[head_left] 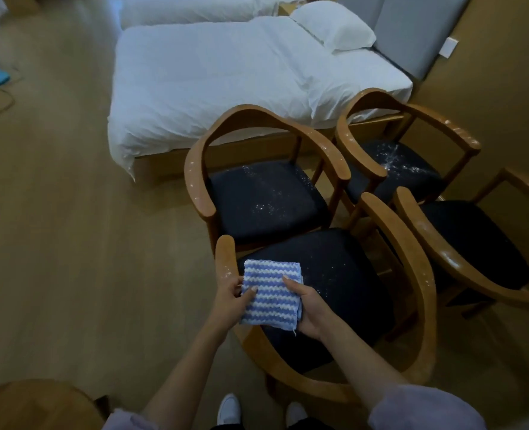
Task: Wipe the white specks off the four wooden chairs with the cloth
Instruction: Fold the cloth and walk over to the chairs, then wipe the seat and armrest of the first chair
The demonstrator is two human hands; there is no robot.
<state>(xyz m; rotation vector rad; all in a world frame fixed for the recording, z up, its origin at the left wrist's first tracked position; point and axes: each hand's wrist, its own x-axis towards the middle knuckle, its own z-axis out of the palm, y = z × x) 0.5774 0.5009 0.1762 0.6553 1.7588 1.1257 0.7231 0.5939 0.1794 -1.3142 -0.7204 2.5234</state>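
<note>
1. Left hand [230, 297] pinches the folded blue-and-white striped cloth [271, 294] at its left edge; right hand [311, 308] grips its right side, thumb on top.
2. The nearest round-backed wooden armchair [412, 274] has a speckled armrest [226, 259] just beyond the left hand, long axis running away.
3. Heavier white specks [393, 162] lie on a farther seat.

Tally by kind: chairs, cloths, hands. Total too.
chairs: 4
cloth: 1
hands: 2, both holding the cloth
Total: 7
</note>
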